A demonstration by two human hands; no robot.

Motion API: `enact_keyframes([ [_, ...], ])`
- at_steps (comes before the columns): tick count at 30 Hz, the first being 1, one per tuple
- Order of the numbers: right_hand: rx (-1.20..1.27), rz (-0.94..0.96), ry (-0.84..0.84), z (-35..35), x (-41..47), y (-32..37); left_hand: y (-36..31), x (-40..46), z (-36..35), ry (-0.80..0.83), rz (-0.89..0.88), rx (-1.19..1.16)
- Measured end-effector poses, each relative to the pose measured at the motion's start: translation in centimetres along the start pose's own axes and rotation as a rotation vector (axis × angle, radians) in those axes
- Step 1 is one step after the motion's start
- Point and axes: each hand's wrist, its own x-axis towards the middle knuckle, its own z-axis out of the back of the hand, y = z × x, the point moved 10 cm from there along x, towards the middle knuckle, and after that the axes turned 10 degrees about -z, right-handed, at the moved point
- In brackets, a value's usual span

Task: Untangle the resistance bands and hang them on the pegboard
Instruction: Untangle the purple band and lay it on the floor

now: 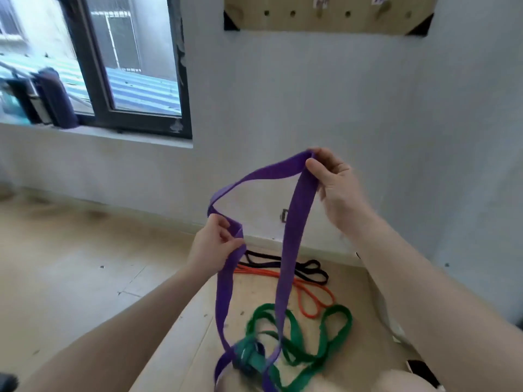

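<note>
Two hands grip one purple band, lifted clear of the floor.
We judge it light, limp and elastic; we would grip it on its flat width. Right hand pinches the loop's top; left hand pinches a twisted fold lower down. It is wide and flat, and its lower end tangles with the green band below the pegboard.
</note>
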Motion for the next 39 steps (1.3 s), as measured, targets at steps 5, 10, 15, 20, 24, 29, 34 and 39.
enact_keyframes([
  [5, -0.054, 0.108, 0.019, -2.4, -0.2, 5.5, -1.3, 1.1, 2.4, -0.017, 0.112, 0.106],
  [10, -0.076, 0.119, 0.002, -2.8, 0.6, 6.3, -9.2, 0.8, 6.5, -0.360, -0.275, 0.036],
  [15, 0.009, -0.047, 0.171, -3.6, -0.1, 2.0, -10.0, 1.7, -0.8, 0.241, -0.230, -0.226],
  [20, 0.067, -0.087, 0.127, -1.8, 0.4, 0.8, -7.7, -0.4, -3.8, 0.262, -0.079, -0.475],
  [24, -0.306, -0.179, -0.104, 2.7, 1.3, -2.3, -5.7, 0.5, -1.9, 0.075, -0.085, -0.313],
  [29, -0.807, -0.207, -0.063, 1.9, 0.4, -6.7, -6.0, 1.5, -0.4, -0.014, -0.150, -0.150],
  [34, -0.692, -0.259, -0.081, 3.6, 1.3, -7.1, -4.4, 1.7, 0.0, 0.137, -0.070, -0.186],
  [39, -0.385, -0.404, 0.055, 3.0, 0.9, -9.5, -1.5, -0.6, -2.6, 0.441, 0.054, -0.196],
])
